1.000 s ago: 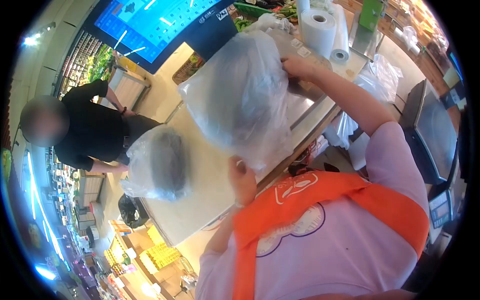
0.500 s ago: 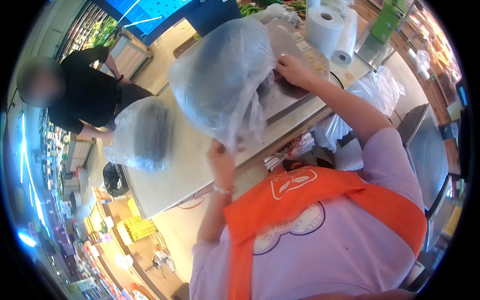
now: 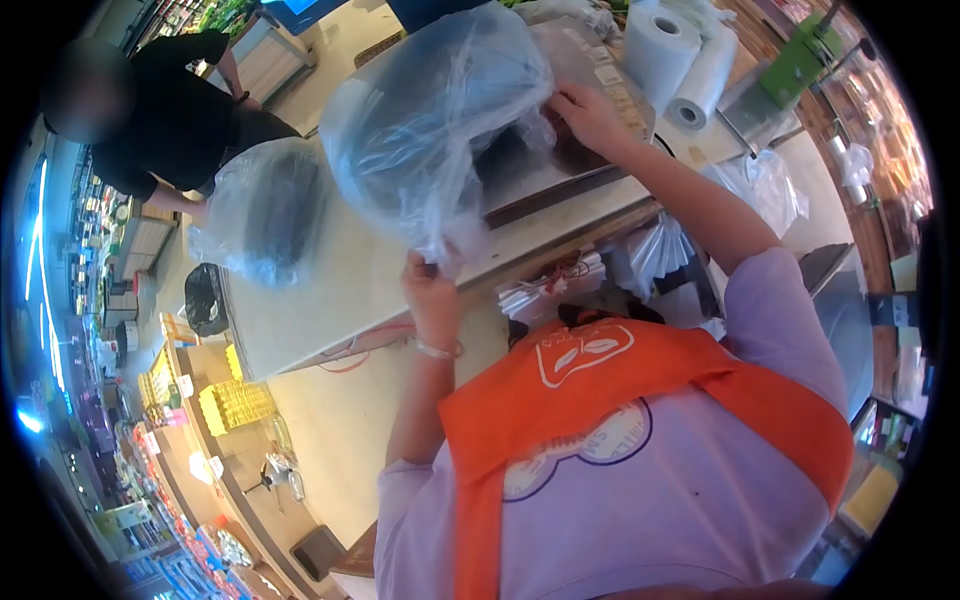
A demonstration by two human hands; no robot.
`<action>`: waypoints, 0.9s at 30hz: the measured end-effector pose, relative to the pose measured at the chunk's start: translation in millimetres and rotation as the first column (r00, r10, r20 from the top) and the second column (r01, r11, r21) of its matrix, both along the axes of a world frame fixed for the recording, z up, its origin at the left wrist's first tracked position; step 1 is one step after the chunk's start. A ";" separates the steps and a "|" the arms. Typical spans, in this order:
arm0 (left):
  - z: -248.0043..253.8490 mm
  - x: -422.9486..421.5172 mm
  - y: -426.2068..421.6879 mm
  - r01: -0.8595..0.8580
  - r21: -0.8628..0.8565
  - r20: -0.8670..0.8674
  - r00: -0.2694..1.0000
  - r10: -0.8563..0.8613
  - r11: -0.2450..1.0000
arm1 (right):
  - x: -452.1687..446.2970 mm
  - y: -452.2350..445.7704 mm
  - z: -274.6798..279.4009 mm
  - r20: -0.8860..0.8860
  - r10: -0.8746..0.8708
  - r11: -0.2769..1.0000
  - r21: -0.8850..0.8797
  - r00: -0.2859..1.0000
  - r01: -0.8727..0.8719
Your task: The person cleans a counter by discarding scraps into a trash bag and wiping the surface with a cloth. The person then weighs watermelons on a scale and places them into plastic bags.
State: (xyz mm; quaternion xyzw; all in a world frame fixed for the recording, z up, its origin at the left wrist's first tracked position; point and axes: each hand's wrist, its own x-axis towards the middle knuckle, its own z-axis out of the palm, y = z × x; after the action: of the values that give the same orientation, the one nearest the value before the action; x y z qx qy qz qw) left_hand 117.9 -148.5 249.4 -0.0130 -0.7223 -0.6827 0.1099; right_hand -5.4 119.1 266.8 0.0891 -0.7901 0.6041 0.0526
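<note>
A large, full, clear plastic bag [image 3: 420, 120] rests over the counter [image 3: 350, 290] and the edge of a metal plate [image 3: 590, 80]. My left hand [image 3: 433, 295] is closed on the gathered lower end of this bag. At the bag's right side, my right hand [image 3: 588, 118] pinches its plastic near the plate. The bag's contents look dark and cannot be made out through the film. A second filled plastic bag [image 3: 268, 210] lies on the counter further left.
A person [image 3: 170, 120] in black stands beyond the counter, one hand near the second bag. Plastic rolls [image 3: 660, 45] and a green device [image 3: 800, 60] stand at the upper right. Bundled plastic bags [image 3: 655, 255] hang below the counter edge. Yellow trays [image 3: 237, 407] are on a lower-left shelf.
The lower end of the large bag has been drawn down and left with my left hand, bunching tighter. My right hand stays at its side. The view has shifted, so the screen is mostly out of frame.
</note>
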 end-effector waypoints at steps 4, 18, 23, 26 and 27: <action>-4.6 15.5 15.0 -0.020 0.211 -0.149 0.987 0.052 0.977 | 6.0 -6.6 0.7 -0.246 0.034 0.983 0.182 0.969 0.012; -5.6 0.6 57.0 0.141 -0.385 -0.171 0.960 -0.221 0.912 | 6.7 -1.6 -18.4 -0.154 -0.004 0.998 -0.059 0.988 -0.005; 71.7 -20.1 13.6 0.156 0.367 0.051 0.981 -0.188 0.917 | 24.9 -13.4 4.7 -0.223 -0.064 0.973 -0.230 0.973 0.011; 88.8 -23.2 -0.8 0.190 0.403 -0.004 0.978 -0.206 0.895 | 22.8 -28.0 10.1 -0.405 -0.187 0.972 0.057 0.895 0.229; 93.9 -25.7 -10.3 0.135 0.195 -0.052 0.991 -0.127 0.971 | 15.7 -28.8 10.2 -0.404 -0.175 0.963 0.119 0.898 0.241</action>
State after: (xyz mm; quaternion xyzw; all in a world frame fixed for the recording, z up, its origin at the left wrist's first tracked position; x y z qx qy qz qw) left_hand 92.2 -158.7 343.3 -0.0628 -0.6458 -0.7567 0.0795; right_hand 10.3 90.3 277.0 0.1263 -0.8164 0.4970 0.2656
